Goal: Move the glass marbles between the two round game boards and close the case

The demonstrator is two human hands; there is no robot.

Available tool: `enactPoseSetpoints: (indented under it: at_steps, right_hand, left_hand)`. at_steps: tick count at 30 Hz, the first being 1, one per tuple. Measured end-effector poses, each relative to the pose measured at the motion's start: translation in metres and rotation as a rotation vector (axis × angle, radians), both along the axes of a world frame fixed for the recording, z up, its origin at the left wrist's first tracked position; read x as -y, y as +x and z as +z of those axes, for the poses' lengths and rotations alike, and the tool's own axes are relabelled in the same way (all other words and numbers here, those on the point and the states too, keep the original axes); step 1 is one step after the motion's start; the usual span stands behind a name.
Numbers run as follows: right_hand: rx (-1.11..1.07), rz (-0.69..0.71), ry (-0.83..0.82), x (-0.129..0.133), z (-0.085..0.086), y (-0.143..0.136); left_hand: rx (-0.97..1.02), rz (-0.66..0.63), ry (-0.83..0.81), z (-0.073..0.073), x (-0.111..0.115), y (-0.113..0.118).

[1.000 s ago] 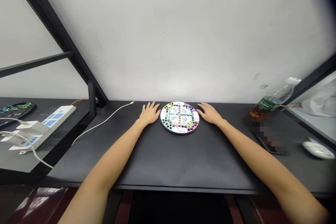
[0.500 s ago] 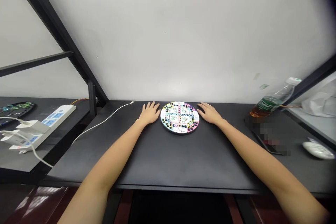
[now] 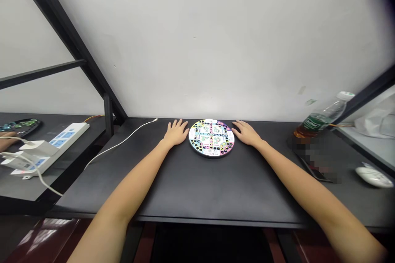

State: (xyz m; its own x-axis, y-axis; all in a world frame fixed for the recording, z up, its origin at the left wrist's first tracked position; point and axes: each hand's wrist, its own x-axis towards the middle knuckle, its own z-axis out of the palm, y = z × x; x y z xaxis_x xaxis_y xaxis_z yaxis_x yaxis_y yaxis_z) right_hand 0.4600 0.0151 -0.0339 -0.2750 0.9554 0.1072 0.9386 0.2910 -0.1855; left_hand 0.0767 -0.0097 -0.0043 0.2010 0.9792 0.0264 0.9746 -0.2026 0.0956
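A round board (image 3: 211, 138) with a colourful printed pattern and many dark round spots lies flat on the black table (image 3: 197, 189), close to the wall. My left hand (image 3: 175, 132) rests palm down just left of the board, its fingers spread and nothing in it. On the board's other side, my right hand (image 3: 246, 132) lies on the table with fingers stretched out, also holding nothing. Its fingertips are close to the board's right edge.
At the right are a tilted bottle (image 3: 317, 121) with amber liquid, a blurred dark item and a white mouse (image 3: 374, 176). A white cable (image 3: 123, 141) lies at left. Beyond it are a power strip (image 3: 63, 144), another person's hand (image 3: 6, 141) and a dark round board (image 3: 29, 126).
Another person's hand has come into view at the far left, beside the dark round board. My two hands and the colourful board have not moved.
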Motion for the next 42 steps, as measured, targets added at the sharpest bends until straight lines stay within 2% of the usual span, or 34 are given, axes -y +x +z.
enactPoseSetpoints:
  at_steps: [42]
  right_hand:
    - [-0.008, 0.012, 0.020, -0.0001, -0.0014, 0.0003]
  left_hand:
    - [0.031, -0.012, 0.012, -0.0012, -0.0006, -0.0003]
